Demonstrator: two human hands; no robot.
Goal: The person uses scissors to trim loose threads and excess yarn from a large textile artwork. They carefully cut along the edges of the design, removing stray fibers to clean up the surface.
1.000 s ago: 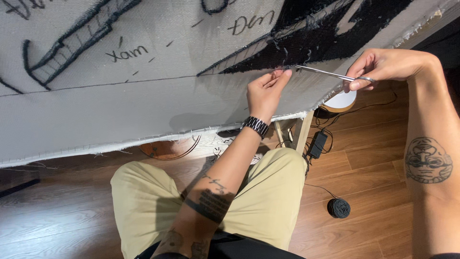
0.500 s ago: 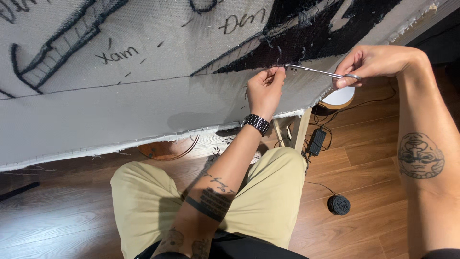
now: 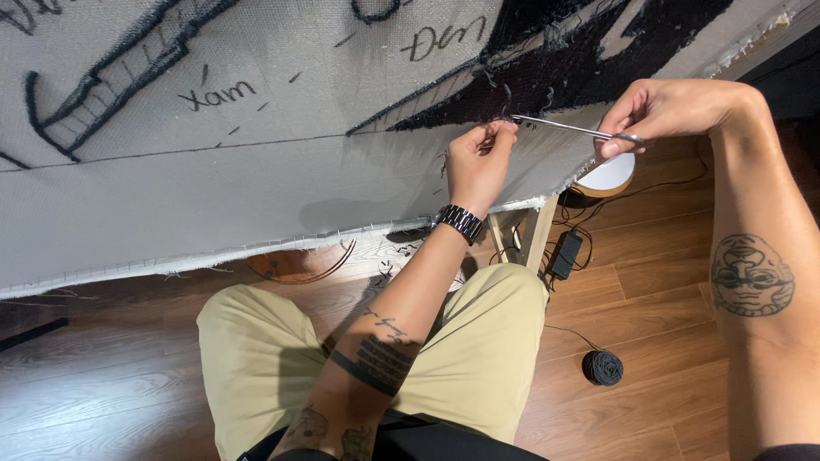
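A large grey backing cloth [image 3: 256, 196] hangs stretched in front of me, with black tufted yarn areas [image 3: 589, 60] and drawn outlines. My left hand [image 3: 478, 162] pinches a loose bit of black yarn at the edge of the tufted patch. My right hand [image 3: 662, 111] grips thin metal scissors [image 3: 564, 128], whose tips point left and reach the yarn held by my left fingers. A dark watch sits on my left wrist.
Below are my knees in tan trousers [image 3: 359, 358] on a wooden floor. A dark ball of yarn [image 3: 603, 368] lies on the floor at right, a black power adapter [image 3: 565, 253] with cable beside a wooden frame leg [image 3: 538, 235], and a round white-topped object [image 3: 608, 175].
Both hands have shifted slightly up the cloth. The scissors' tips have closed in on the yarn pinched by my left hand.
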